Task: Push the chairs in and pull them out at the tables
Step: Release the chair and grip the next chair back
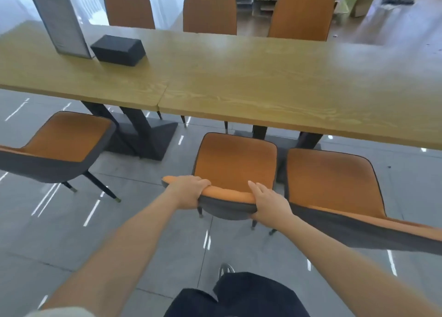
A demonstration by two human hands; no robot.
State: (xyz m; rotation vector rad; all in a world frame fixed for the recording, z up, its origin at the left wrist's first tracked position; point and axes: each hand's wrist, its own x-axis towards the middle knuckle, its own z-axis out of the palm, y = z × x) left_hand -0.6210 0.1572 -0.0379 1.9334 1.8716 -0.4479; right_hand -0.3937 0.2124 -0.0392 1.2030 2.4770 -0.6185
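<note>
An orange chair with a grey shell (235, 163) stands right in front of me, its seat clear of the long wooden table (251, 84). My left hand (189, 191) grips the left end of its backrest top, fingers curled over the rim. At the right end my right hand (267, 203) holds the rim too, fingers lying over the top and thumb behind the grey back. The front edge of the seat lies just short of the table's near edge.
One matching chair (334, 180) stands close on the right, another (62, 144) further off on the left. Three chairs (210, 10) line the far side. A black box (118, 50) and a standing sign (57, 18) sit on the table's left. Grey tiled floor lies around me.
</note>
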